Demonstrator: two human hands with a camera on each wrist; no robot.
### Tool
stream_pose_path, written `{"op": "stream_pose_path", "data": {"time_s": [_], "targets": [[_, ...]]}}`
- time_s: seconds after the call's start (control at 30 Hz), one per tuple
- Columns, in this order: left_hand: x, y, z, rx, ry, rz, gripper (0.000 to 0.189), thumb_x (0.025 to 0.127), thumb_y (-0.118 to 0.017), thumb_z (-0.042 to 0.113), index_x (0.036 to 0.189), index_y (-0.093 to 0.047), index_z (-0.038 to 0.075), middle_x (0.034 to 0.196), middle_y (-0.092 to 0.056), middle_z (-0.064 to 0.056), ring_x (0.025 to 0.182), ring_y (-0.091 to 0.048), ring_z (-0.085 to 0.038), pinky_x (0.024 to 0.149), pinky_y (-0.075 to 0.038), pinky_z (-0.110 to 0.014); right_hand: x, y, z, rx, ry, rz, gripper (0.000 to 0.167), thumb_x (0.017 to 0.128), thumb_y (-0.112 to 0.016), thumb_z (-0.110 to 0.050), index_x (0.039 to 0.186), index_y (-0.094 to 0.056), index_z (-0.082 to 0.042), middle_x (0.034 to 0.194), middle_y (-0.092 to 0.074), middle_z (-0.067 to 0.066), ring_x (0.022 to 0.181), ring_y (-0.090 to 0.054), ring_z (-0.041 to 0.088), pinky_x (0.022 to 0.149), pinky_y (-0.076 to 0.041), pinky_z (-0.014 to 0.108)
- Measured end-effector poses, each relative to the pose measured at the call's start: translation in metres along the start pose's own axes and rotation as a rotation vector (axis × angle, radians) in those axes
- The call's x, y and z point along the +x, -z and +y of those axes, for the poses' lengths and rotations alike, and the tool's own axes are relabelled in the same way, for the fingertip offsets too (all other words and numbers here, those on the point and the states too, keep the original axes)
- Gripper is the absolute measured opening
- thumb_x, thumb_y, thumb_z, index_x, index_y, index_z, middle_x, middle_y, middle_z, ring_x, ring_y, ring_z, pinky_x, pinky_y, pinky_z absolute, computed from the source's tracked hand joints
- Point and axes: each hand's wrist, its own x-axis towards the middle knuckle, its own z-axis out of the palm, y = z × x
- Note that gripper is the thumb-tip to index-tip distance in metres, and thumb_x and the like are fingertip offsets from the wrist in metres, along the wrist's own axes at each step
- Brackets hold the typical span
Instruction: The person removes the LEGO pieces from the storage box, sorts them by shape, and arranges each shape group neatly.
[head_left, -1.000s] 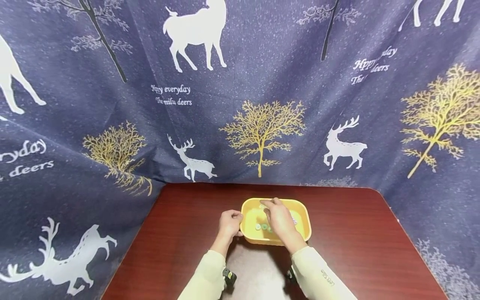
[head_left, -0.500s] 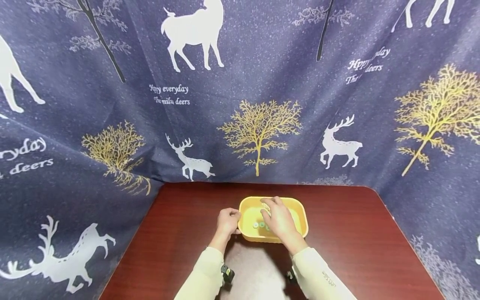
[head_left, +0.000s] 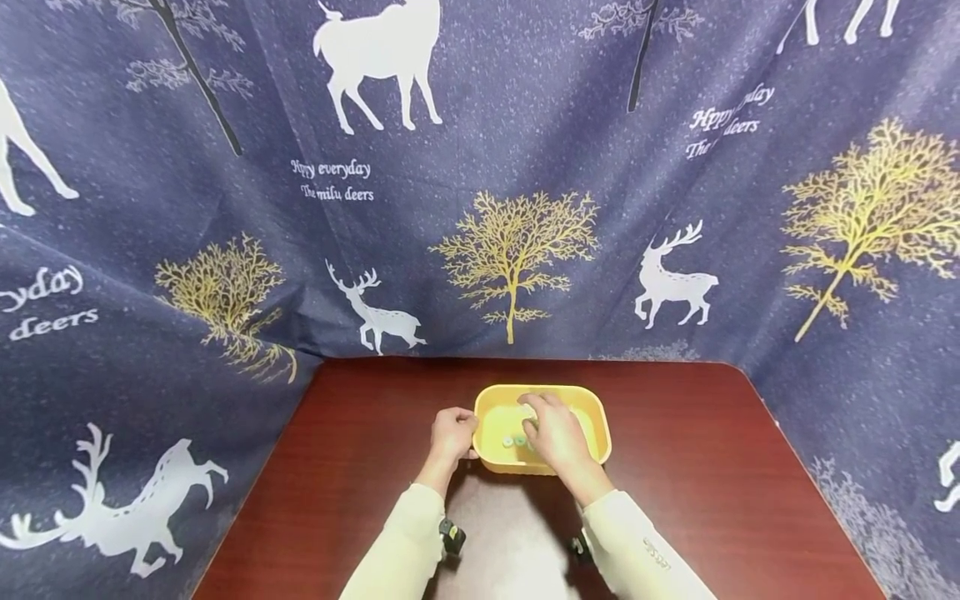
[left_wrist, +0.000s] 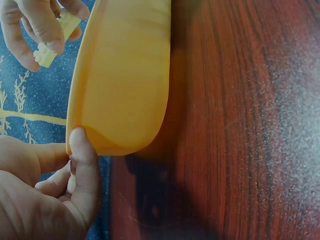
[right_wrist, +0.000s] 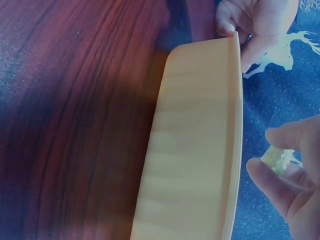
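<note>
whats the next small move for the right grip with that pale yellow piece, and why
Probably lower the right grip slightly, bringing the pale yellow piece down into the yellow tray: the piece is pinched above the rim, small round pieces lie inside, and the left grip pinches the tray's edge.

Glare on tbl (head_left: 513,546), wrist pics dim

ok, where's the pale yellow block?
Right side of the right wrist view: the pale yellow block is pinched in the right hand, over the yellow tub.
</note>
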Motion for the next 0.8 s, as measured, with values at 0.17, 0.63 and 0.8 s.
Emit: {"op": "stream_pose_path", "data": {"time_s": [0.17, 0.63, 0.8], "targets": [[0.002, 0.000, 0.000, 0.012, 0.010, -0.001, 0.024, 0.099, -0.061, 0.008, 0.117, -0.069, -0.006, 0.104, -0.068, -0.022, 0.084, -0.071, -0.037, 0.050, -0.064, -0.032, -0.003, 0.002, -0.001, 0.001, 0.008, 0.019, 0.036, 0.085, -0.075, -0.008, 0.120, -0.072, -0.015, 0.114, -0.073, 0.012, 0.101, -0.071, 0.037, 0.083, -0.062, 0.053], [0.002, 0.001, 0.005, 0.050, 0.032, -0.019, 0.023, 0.099, -0.063, 0.009, 0.116, -0.069, -0.006, 0.101, -0.067, -0.021, 0.079, -0.072, -0.039, 0.053, -0.066, -0.036, -0.014, 0.009, -0.007, 0.031, 0.042, 0.056, 0.038, 0.085, -0.074, -0.009, 0.122, -0.073, -0.015, 0.106, -0.066, 0.006, 0.091, -0.069, 0.029, 0.077, -0.062, 0.047], [0.002, 0.001, 0.006, 0.046, 0.021, -0.024, 0.022, 0.099, -0.062, 0.008, 0.115, -0.068, -0.006, 0.105, -0.068, -0.023, 0.081, -0.073, -0.041, 0.056, -0.067, -0.040, -0.020, 0.010, -0.013, 0.047, 0.083, 0.068, 0.040, 0.085, -0.076, -0.009, 0.124, -0.072, -0.014, 0.104, -0.065, 0.005, 0.088, -0.068, 0.027, 0.077, -0.062, 0.044]]}}
